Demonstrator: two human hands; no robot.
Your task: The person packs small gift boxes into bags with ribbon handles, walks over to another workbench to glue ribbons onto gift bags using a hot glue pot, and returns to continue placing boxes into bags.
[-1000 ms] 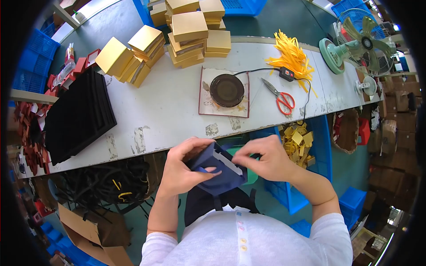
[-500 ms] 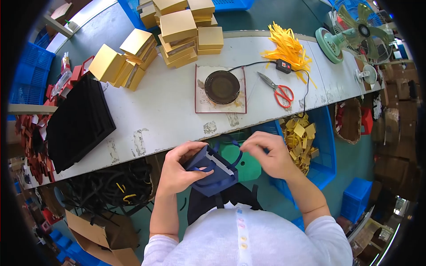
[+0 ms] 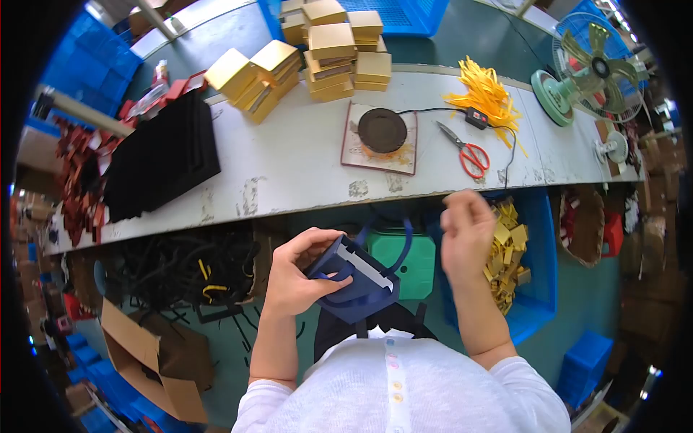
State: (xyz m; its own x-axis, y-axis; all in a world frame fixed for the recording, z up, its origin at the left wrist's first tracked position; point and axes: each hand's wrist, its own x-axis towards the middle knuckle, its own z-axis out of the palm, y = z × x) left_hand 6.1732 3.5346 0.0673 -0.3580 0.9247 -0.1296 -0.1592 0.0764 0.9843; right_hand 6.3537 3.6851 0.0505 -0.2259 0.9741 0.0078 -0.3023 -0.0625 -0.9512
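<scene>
Work in hand was judged part done: the blue box (image 3: 357,304) was formed, w/ a white inner edge exposed along its open top; 1 ribbon loop (image 3: 409,242) stood out at its R side, and a 2nd ribbon (image 3: 346,272) showed by the L thumb. Whether the loop's ends were secured could not be told, so any remaining fixing was unconfirmed. The L hand (image 3: 307,270) gripped the box, holding it in front of the worktop (image 3: 289,169), not on it. The R hand (image 3: 468,234) was empty-looking but unconfirmed, fingers curled, apart from the box and near the blue bin (image 3: 538,249). Scissors (image 3: 463,148) and a round hotplate (image 3: 382,130) lay on the worktop, untouched.
</scene>
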